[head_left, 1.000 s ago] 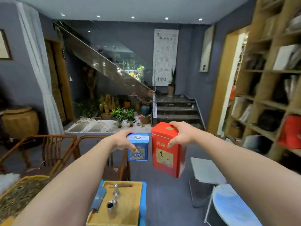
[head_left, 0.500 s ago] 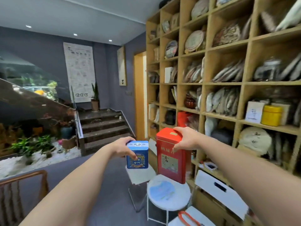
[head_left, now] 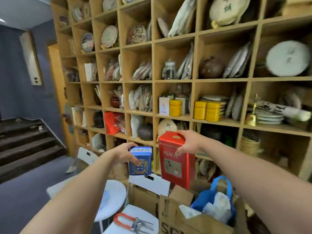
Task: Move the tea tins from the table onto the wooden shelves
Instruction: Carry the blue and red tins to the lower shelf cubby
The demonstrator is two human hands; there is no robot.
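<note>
Two tins are in transit: the left hand (head_left: 124, 153) grips a small blue square tea tin (head_left: 140, 160), the right hand (head_left: 190, 143) a tall red rectangular tin (head_left: 176, 160). Since a second ago the view has swung from the table to the wooden shelves (head_left: 194, 80); placement is likely next.

Wooden shelves (head_left: 194, 81) of square compartments fill the wall; wrapped round tea cakes (head_left: 287, 58) lean in the upper rows; a glass jar (head_left: 169, 69) and a dark clay pot (head_left: 211, 67) stand mid-shelf; yellow canisters (head_left: 175, 107) (one beside a white box (head_left: 164, 105), two more in the next compartment) sit one row lower; a red bag (head_left: 112, 122) lies towards the left edge.
</note>
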